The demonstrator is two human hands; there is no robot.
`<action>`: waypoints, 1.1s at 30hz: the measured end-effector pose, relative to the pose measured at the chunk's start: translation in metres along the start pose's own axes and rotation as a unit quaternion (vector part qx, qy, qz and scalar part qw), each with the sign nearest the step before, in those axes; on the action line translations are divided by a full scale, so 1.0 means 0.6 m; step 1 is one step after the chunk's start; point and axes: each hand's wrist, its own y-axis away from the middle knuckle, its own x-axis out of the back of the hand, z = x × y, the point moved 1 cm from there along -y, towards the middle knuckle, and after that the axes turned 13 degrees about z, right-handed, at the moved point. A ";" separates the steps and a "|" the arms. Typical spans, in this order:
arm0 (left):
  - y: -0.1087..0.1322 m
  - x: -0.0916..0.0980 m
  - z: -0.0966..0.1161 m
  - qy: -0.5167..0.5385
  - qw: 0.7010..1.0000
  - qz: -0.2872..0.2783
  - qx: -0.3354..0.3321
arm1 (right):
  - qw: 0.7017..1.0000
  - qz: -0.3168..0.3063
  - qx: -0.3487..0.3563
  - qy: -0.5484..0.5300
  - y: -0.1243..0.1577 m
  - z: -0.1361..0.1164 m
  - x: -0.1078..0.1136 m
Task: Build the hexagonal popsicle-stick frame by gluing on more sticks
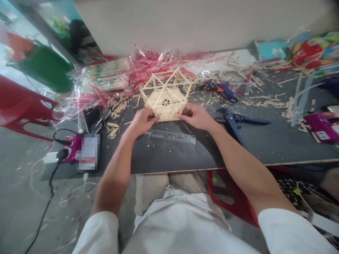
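A pale wooden-stick frame basket [166, 93] with a slatted floor and zigzag sides stands upright on the dark table. My left hand [144, 121] grips its lower near-left corner between thumb and fingers. At the lower near-right corner, my right hand [198, 115] pinches it the same way. Some fingertips are hidden behind the sticks. Just in front of both hands lies a clear plastic ruler [171, 137]. A pair of blue-handled cutters [237, 121] rests right of my right hand.
A blue glue gun [225, 91] lies behind the cutters among scattered stick offcuts. Plastic-wrapped stick bundles [108, 72] line the back left. A phone [88, 152] and a purple power strip [71, 146] sit at the left edge. Another purple power strip [321, 127] is far right.
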 end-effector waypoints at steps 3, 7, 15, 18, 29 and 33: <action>0.000 -0.001 -0.001 0.000 1.000 -0.004 -0.003 | 1.000 0.000 0.006 0.006 -0.001 -0.001 -0.001; -0.001 -0.003 -0.005 0.000 1.000 -0.002 -0.006 | 1.000 -0.002 0.001 0.006 -0.002 -0.002 -0.002; 0.002 -0.003 -0.010 -0.003 1.000 -0.009 -0.001 | 1.000 0.001 -0.001 0.008 -0.001 -0.002 -0.002; 0.002 -0.002 -0.008 0.005 1.000 -0.011 -0.008 | 1.000 0.007 0.009 0.013 -0.001 -0.004 -0.002; 0.002 -0.004 -0.006 -0.012 1.000 -0.017 -0.004 | 1.000 0.013 0.017 0.011 0.000 -0.004 -0.002; 0.001 -0.005 -0.003 -0.017 1.000 -0.019 0.000 | 0.999 0.019 0.021 0.017 0.000 -0.005 -0.001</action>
